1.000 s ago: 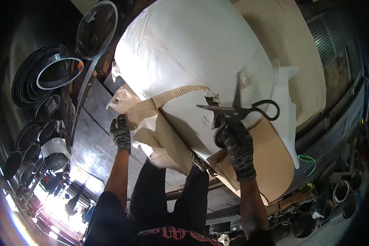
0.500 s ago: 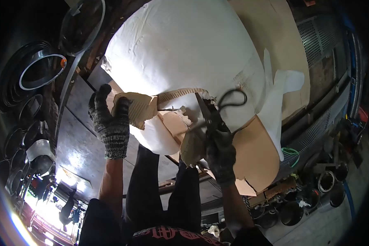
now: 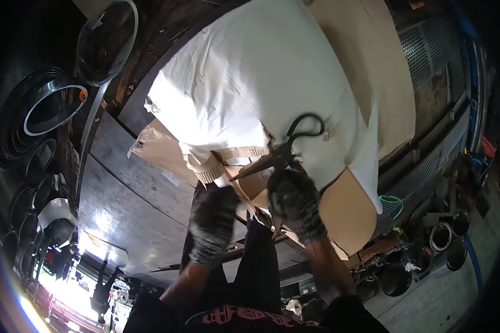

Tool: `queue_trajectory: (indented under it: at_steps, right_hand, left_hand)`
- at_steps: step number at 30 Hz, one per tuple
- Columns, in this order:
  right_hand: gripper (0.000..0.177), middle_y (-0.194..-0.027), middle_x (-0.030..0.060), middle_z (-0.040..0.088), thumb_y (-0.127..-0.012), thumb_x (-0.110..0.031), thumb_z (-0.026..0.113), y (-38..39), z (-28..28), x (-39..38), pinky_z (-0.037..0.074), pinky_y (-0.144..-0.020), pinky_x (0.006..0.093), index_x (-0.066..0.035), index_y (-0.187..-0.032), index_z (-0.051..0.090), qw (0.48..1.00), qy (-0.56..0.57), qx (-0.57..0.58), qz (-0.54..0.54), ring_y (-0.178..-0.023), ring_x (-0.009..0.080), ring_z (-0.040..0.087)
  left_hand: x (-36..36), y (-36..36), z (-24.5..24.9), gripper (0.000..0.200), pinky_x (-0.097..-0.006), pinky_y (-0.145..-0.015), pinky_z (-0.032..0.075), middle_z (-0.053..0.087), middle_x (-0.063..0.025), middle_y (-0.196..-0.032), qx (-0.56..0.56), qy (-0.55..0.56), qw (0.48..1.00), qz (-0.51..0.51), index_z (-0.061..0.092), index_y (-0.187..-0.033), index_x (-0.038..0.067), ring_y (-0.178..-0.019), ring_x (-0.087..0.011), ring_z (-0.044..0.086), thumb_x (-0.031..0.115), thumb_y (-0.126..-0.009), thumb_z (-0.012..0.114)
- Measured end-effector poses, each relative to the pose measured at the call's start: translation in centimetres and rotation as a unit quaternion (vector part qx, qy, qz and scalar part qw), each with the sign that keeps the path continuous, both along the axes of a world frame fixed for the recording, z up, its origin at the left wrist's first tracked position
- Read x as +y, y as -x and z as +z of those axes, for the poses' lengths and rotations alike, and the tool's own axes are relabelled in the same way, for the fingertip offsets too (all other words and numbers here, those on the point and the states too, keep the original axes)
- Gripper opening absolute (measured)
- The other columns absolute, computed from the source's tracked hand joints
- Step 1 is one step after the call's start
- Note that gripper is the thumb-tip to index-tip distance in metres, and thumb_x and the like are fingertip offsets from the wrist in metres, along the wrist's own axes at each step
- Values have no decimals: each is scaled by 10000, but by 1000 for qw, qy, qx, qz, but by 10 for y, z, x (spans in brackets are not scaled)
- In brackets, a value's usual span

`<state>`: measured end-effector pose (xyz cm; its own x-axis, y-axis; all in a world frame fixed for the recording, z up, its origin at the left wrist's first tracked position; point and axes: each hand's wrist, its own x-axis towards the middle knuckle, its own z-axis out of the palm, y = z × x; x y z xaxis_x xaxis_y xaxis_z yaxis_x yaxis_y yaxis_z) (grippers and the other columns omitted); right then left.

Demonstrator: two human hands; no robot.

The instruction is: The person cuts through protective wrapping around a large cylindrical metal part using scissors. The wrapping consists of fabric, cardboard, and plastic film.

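Right hand, gloved, closed around the lower part of the scissors; one handle loop stands free above it, blades angled down-left over the torn cardboard edge. Left hand, also gloved, is motion-blurred just beneath the blade tips; cannot tell whether its fingers pinch anything. Change over the last half second: the left hand has come in from the far left, where it was at the corrugated flap, and the blades have swung to point its way. Judgement: both hands are now at one spot, and the fingers are close to the tips. The flap curls at the near edge of the white sheet; brown cardboard lies right of the right hand. Beyond: metal surface at left. Writing: pinkish ornate letters on the shirt, not legible; no brand or label readable.
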<state>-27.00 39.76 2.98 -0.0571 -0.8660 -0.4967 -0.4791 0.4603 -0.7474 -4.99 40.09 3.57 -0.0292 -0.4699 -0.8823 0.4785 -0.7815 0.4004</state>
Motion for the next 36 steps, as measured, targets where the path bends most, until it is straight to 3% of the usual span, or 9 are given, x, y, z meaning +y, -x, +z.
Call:
queue_trajectory:
  at_steps: [1,3,6,9,11,13,18,21,36]
  right_hand:
    - [217,-907,59,715,-977,-150,632,-4,16,-11,533,-716,351,-27,-1146,687,992,49,52,108,-832,123,662]
    - [224,-861,99,704,-965,-159,617,-29,78,-55,545,-710,350,-18,-1127,683,815,-277,-305,-408,-761,204,675]
    - [246,-911,88,711,-977,-187,613,-10,64,-57,549,-743,328,-7,-1134,671,836,-313,-294,-343,-803,159,668]
    - [271,-932,37,704,-988,-238,612,16,22,-29,539,-751,308,-6,-1118,666,986,138,34,89,-826,108,640]
    - [235,-958,58,723,-967,-182,619,41,-14,-8,542,-781,312,-8,-1114,677,957,-204,-135,-153,-856,185,680]
    - [232,-960,69,731,-962,-186,624,47,-63,23,542,-782,319,-10,-1097,689,978,-116,-126,-120,-865,209,691]
    - [192,-971,169,722,-885,-141,676,27,-47,3,563,-721,389,-33,-1041,698,998,50,11,-35,-832,360,703]
    - [205,-992,177,715,-889,-150,670,27,-28,-27,564,-710,399,-35,-1056,695,988,59,121,77,-808,361,697]
    - [346,-904,204,673,-855,-146,662,20,52,-121,551,-722,425,32,-1149,621,973,166,83,138,-818,363,669]
  left_hand:
    - [0,22,16,331,-254,-731,537,642,-56,-1014,-12,-21,997,-77,561,-1277,8,-854,-124,624,198,-1006,562]
    - [7,55,25,400,-265,-738,539,622,-48,-1093,-18,24,980,-198,492,-1340,29,-915,-146,627,202,-993,588]
    - [-22,94,15,490,-289,-784,551,593,-68,-1278,24,159,977,-140,420,-1431,58,-1026,-195,629,203,-990,576]
    - [-61,103,7,352,-309,-867,545,689,-39,-1095,194,16,979,58,584,-1292,27,-947,-155,656,192,-984,624]
    - [-45,109,-40,331,-338,-853,541,690,-76,-1061,53,74,996,2,581,-1270,5,-914,-175,660,114,-957,576]
    - [-58,96,-32,376,-401,-836,533,662,-144,-1012,-367,264,840,-300,606,-1245,56,-925,-302,652,129,-878,641]
    - [-52,83,-65,663,-578,-896,467,517,-158,-1307,-569,455,547,-412,580,-1308,120,-1136,-389,534,382,-742,806]
    - [-82,86,-67,869,-587,-977,436,488,-212,-1357,-548,429,651,-304,459,-1448,121,-1188,-443,508,445,-723,813]
    - [-90,92,-98,835,-532,-1025,405,505,-218,-1325,-647,402,546,-348,464,-1452,108,-1244,-418,470,354,-725,794]
